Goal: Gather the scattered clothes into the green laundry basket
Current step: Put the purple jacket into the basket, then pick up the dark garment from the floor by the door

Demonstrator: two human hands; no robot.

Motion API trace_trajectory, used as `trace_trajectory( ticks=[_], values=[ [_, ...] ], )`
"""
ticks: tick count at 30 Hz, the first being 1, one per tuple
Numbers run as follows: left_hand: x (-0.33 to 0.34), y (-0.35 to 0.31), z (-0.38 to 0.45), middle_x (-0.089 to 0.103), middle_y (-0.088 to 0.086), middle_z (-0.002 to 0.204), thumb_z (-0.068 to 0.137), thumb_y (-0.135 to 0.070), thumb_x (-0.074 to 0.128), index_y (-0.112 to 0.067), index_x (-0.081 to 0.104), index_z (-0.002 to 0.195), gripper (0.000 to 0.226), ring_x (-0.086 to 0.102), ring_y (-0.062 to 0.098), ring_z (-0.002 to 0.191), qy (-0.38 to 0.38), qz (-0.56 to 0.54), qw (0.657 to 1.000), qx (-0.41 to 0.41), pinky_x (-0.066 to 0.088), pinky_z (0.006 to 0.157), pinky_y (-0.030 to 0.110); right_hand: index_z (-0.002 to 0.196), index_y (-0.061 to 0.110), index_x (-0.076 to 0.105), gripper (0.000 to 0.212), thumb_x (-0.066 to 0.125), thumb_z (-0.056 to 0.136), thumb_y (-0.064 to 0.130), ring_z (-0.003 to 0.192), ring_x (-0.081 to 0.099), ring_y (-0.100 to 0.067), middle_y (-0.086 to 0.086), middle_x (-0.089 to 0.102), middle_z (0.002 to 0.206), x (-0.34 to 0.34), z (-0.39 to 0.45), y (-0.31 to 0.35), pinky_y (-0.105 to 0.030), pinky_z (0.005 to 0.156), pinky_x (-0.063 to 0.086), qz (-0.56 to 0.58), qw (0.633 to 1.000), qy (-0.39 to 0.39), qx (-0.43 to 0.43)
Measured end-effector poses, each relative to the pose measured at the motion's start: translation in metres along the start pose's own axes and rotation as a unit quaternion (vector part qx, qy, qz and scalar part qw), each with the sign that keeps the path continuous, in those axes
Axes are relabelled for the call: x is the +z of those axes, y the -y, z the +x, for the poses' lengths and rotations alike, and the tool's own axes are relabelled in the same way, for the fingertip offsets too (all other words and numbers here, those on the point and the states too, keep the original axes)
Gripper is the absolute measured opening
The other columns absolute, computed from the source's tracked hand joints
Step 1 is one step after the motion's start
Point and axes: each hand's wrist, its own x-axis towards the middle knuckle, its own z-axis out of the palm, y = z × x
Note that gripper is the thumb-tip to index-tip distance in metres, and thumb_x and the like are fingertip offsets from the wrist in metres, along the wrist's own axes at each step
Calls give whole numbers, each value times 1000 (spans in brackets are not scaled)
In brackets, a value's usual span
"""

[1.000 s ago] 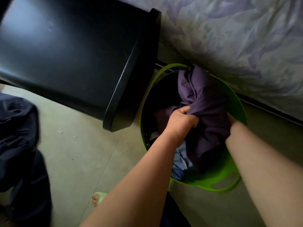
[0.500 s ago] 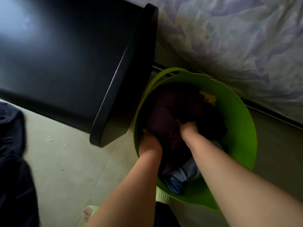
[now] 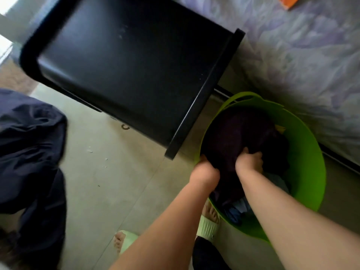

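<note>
The green laundry basket (image 3: 303, 172) looks like smooth plastic with a soft sheen. The purple garment (image 3: 233, 137) inside is matt cloth, finely creased. The black cabinet (image 3: 124, 71) has a smooth, semi-gloss face — laminate or painted wood, perhaps. The floor (image 3: 109, 191) is dull and faintly speckled. The bed cover (image 3: 303, 61) is soft printed fabric — wrinkled, unshiny.

Both bare forearms reach forward and down; the left hand (image 3: 204, 170) and right hand (image 3: 249, 162) are curled side by side, each grip closed.
</note>
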Motion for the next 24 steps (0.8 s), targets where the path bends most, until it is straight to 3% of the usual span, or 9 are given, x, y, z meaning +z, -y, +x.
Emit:
trace_trajectory(
  ticks=[4, 10, 17, 24],
  values=[
    [-31, 28, -30, 55, 14, 135, 91, -12, 46, -8, 46, 136, 45, 51, 31, 125, -4, -19, 1000, 22, 42, 99, 33, 147, 12, 27, 56, 32, 99, 40, 130, 39, -42, -19, 32, 149, 1, -57, -11, -54, 106, 35, -47, 997, -33, -58],
    [-99, 116, -70, 62, 12, 125, 89, -9, 44, -11, 58, 125, 39, 58, 28, 116, -37, -60, 997, 21, 48, 96, 31, 142, 10, 36, 56, 53, 89, 22, 130, 37, -41, -18, 30, 150, 34, -173, -9, -47, 108, 32, -92, 985, -60, -131],
    [-182, 254, -104, 65, 16, 120, 89, -10, 44, -12, 60, 125, 39, 62, 30, 113, -90, -134, 986, -38, 51, 96, 36, 135, 16, 44, 49, 55, 87, 15, 125, 43, -34, -13, 39, 143, 120, -322, 15, -40, 97, 41, -139, 963, 81, -215],
    [-242, 369, -134, 68, 17, 114, 84, -9, 44, -14, 63, 117, 39, 64, 31, 107, -135, -208, 964, -100, 53, 93, 39, 138, 17, 39, 53, 50, 86, 16, 123, 48, -32, -12, 38, 143, 192, -442, 50, -36, 98, 42, -191, 902, 226, -315]
  ],
)
